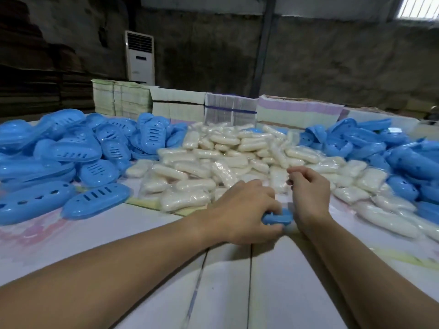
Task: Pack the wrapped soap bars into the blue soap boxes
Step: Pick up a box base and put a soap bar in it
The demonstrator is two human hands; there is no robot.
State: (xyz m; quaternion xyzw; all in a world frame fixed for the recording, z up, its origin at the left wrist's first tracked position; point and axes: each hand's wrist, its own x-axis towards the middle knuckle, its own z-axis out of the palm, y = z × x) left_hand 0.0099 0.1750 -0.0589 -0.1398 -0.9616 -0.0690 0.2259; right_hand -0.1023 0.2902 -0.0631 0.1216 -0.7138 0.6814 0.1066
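Note:
My left hand (247, 210) is closed over a blue soap box (279, 218) lying on the table in front of me. Only a strip of the box shows between my hands. A pale wrapped soap bar (291, 227) peeks out just below the box. My right hand (308, 193) sits on the box's right end with its fingers curled; I cannot tell what it grips. A big heap of white wrapped soap bars (237, 157) lies just beyond both hands.
Blue soap boxes are piled at the left (59, 148) and at the right (380, 146). Stacks of flat cartons (175, 103) line the table's far edge. A white floor air conditioner (140, 58) stands behind. The white table surface (225, 281) lies under my forearms.

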